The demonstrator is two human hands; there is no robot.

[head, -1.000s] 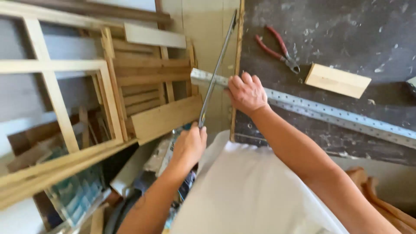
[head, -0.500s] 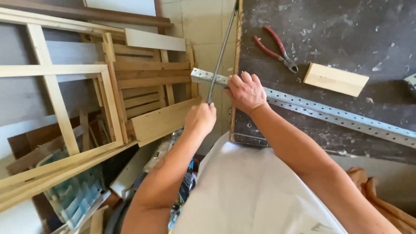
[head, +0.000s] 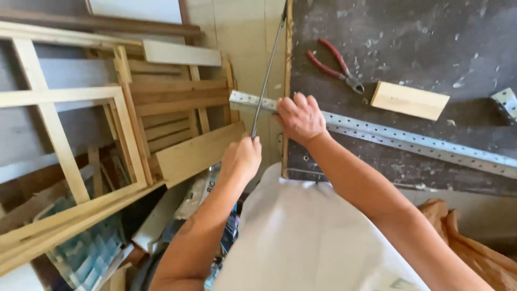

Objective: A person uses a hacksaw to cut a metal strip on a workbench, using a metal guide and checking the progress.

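Observation:
My left hand [head: 240,159] grips the handle of a hacksaw [head: 267,70], whose thin blade runs up and away across a perforated metal strip [head: 409,141]. The strip lies on the dark workbench [head: 409,32] and sticks out past its left edge. My right hand [head: 299,118] presses down on the strip right at that edge, just beside the blade. The blade crosses the strip's overhanging end.
Red-handled pliers [head: 333,65] and a small wooden block [head: 409,100] lie on the bench beyond the strip. A metal bracket [head: 506,101] sits at the far right. Wooden frames and boards [head: 161,108] are stacked on the left, with a clear plastic organizer [head: 86,258] below.
My left hand has pushed the hacksaw forward and up toward the strip, from low near my body to just below the bench edge. My right hand stays on the strip.

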